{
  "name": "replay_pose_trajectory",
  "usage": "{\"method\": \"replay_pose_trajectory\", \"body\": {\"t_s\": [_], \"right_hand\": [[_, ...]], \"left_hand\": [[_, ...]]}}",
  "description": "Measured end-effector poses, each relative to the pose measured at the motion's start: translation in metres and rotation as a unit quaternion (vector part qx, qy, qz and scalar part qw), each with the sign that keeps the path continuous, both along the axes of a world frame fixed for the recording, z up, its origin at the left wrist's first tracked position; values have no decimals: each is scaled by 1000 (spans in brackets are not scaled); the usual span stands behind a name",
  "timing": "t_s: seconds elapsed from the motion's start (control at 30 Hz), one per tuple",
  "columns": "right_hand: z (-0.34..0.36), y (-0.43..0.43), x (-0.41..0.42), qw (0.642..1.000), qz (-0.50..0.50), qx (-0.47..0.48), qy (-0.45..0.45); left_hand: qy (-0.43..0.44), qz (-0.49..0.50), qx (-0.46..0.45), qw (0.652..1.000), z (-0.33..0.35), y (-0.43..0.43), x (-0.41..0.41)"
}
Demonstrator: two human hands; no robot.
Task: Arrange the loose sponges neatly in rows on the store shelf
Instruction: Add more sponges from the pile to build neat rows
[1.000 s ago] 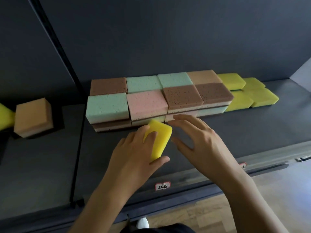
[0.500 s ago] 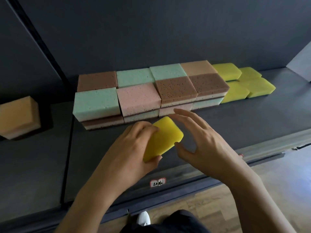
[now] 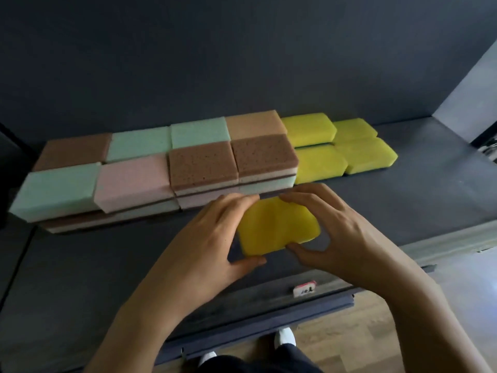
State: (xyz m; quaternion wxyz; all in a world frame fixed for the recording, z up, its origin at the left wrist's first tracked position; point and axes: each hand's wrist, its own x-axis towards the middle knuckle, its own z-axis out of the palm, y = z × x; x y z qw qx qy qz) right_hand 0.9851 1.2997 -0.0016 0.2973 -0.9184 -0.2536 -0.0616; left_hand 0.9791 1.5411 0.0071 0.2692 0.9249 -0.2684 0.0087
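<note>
Pinching the loose yellow sponge (image 3: 277, 227) by both ends, left hand (image 3: 204, 238) and right hand (image 3: 336, 227) curled round it over the shelf (image 3: 403, 205) front, I'd level it, slide toward 1 o'clock and seat it flush against the yellow row (image 3: 341, 149).

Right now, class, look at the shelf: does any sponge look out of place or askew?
Only the yellow sponge, gripped by the left hand and right hand. It is in front of the stacked sponges, outside any row.
</note>
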Motion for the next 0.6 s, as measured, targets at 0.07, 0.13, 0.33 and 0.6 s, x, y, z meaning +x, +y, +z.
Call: {"method": "replay_pose_trajectory", "body": {"t_s": [0.07,0.13,0.33,0.6], "right_hand": [[3,-27,4,1000,-10,-8,-6],[7,-49,6,999,-15,-32,-28],[12,-90,15,990,-9,-101,-97],[16,-122,41,989,-2,-98,-112]], "left_hand": [[-5,5,-10,1000,2,-25,6],[-19,4,-17,1000,3,-50,11],[-51,1,-34,998,3,-109,23],[-76,12,-18,997,14,-140,46]]}}
